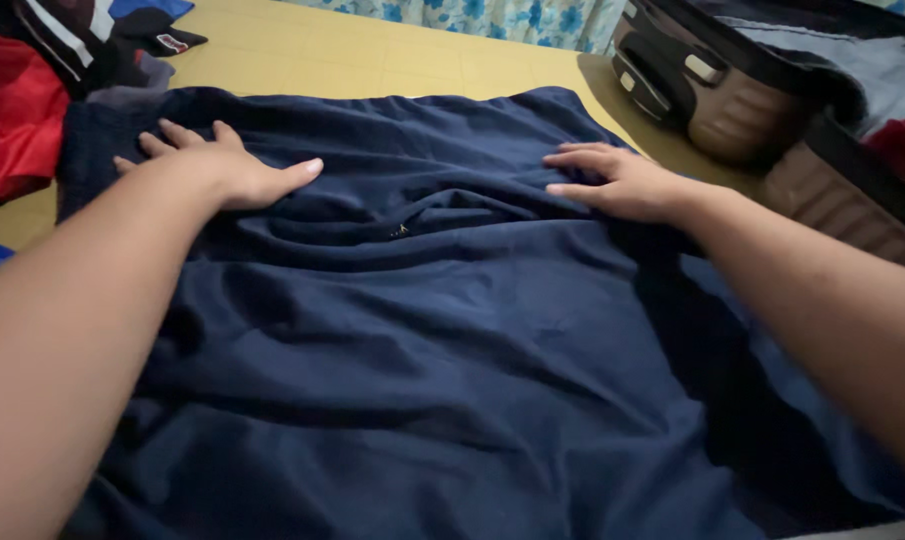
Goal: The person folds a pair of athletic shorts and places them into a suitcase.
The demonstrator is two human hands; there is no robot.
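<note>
A navy blue garment (pixel 422 350) lies spread across a yellow surface (pixel 372 60), filling most of the view, with creases gathered in a ridge across its upper middle and a tiny pale speck near the centre fold. What kind of garment it is cannot be told.

The left hand (pixel 217 165) rests palm down on the cloth near its upper left part, fingers spread apart and pointing away, thumb stretched out to the right. The forearm runs back toward the lower left corner. The right hand (pixel 617 180) lies flat on the upper right part of the cloth, fingers held nearly together and pointing left toward the ridge of creases, thumb tucked along the side. Its forearm reaches back to the lower right. Neither hand grips the fabric; both press on it, well apart from each other.

At the upper left, a heap of clothes (pixel 32 80) in red, black and white touches the edge of the garment. At the upper right stands an open brown suitcase (pixel 742 110), with a grey lining and something red inside. A floral blue cloth (pixel 492 18) runs along the far edge.
</note>
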